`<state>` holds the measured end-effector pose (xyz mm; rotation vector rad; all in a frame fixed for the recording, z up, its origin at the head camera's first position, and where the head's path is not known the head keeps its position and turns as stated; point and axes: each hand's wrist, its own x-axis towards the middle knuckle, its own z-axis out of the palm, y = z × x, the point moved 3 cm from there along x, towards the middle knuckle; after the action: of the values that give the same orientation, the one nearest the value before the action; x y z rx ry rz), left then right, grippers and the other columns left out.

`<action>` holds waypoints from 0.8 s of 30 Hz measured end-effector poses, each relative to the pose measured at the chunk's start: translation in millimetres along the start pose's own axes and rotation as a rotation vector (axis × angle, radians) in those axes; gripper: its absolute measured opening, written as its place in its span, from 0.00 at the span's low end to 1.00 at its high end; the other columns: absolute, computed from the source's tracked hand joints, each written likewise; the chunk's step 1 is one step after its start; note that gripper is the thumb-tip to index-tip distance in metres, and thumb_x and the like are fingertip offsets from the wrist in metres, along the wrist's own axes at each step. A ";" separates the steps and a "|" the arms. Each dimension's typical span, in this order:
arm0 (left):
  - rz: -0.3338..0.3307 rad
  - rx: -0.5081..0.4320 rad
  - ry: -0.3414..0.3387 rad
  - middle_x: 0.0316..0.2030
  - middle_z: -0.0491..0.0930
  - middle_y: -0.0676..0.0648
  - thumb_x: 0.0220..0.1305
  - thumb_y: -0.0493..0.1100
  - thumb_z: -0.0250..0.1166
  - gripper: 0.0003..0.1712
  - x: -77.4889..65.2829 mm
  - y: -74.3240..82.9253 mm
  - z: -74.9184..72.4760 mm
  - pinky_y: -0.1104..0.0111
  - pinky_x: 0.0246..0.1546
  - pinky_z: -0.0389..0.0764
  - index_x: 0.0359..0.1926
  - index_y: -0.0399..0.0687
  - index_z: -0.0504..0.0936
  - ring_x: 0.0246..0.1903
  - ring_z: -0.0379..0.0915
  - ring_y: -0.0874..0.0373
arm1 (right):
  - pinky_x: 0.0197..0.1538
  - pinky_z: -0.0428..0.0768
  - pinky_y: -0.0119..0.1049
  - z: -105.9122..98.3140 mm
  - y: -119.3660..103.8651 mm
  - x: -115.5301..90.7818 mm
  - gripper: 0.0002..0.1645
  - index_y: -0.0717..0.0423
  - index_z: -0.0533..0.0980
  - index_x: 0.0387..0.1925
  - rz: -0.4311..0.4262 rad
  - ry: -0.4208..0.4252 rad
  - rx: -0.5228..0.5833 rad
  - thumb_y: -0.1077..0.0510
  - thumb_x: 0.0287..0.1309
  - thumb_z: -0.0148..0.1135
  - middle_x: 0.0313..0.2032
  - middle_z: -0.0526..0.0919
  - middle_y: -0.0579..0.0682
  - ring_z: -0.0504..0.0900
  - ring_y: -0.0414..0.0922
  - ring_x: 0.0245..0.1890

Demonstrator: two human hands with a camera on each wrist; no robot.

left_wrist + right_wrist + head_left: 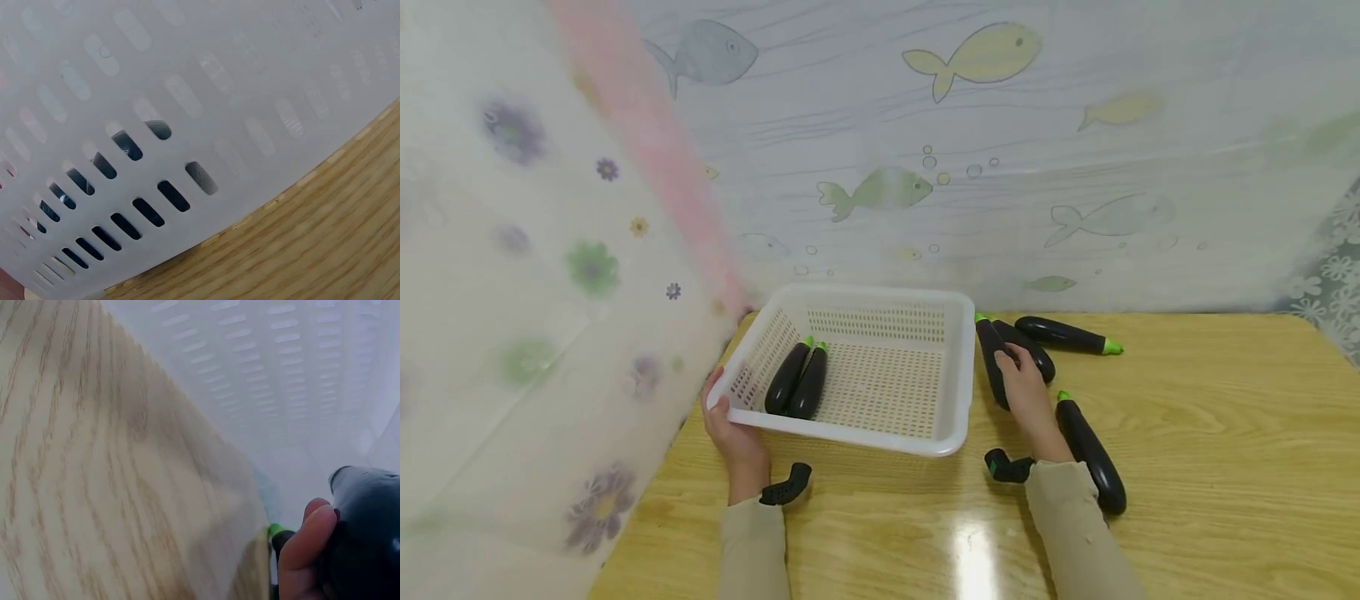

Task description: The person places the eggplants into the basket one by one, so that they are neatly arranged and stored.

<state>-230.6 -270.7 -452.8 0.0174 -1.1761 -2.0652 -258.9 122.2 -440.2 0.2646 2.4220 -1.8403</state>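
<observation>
A white perforated plastic basket (865, 433) stands on the left of the table, with two eggplants (808, 383) side by side in its left part. My left hand (733, 433) grips the basket's near left corner, thumb over the rim. Just right of the basket, my right hand (1028, 396) holds a dark eggplant (991, 354), its green stem end pointing away from me. In the right wrist view, thumb and fingertip press against that eggplant's glossy body (369, 531). A second eggplant (1037, 358) lies right behind this hand, partly covered by it.
One more eggplant (1063, 334) lies crosswise at the back, and another (1093, 454) sits beside my right forearm. The wooden table (1225, 433) meets a fish-patterned curtain (880, 242) behind and a flowered sheet (572, 358) on the left.
</observation>
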 end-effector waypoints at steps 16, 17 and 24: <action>0.006 -0.010 0.017 0.54 0.65 0.39 0.58 0.40 0.41 0.27 1.9 -2.4 -1.0 0.59 0.50 0.59 0.59 0.34 0.62 0.53 0.59 0.45 | 0.58 0.57 0.48 -3.4 -2.8 4.5 0.33 0.46 0.51 0.66 -0.003 0.083 0.190 0.47 0.60 0.43 0.60 0.58 0.53 0.59 0.51 0.58; 0.008 -0.008 0.016 0.54 0.65 0.39 0.58 0.40 0.41 0.27 1.8 -2.4 -0.7 0.59 0.50 0.59 0.59 0.34 0.62 0.53 0.59 0.46 | 0.58 0.56 0.48 -3.7 -3.5 4.0 0.33 0.46 0.51 0.66 -0.003 0.085 0.188 0.46 0.61 0.43 0.61 0.57 0.52 0.58 0.51 0.59; 0.014 0.009 0.024 0.54 0.65 0.39 0.57 0.40 0.41 0.27 1.1 -0.9 0.4 0.59 0.50 0.59 0.58 0.35 0.64 0.53 0.60 0.46 | 0.54 0.63 0.49 -3.9 -8.0 -0.8 0.34 0.44 0.47 0.67 -0.010 0.057 0.304 0.40 0.62 0.38 0.62 0.57 0.51 0.66 0.54 0.55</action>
<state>-232.1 -270.8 -452.9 0.0385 -1.1678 -2.0421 -259.6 123.8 -431.5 0.3296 2.1724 -2.2315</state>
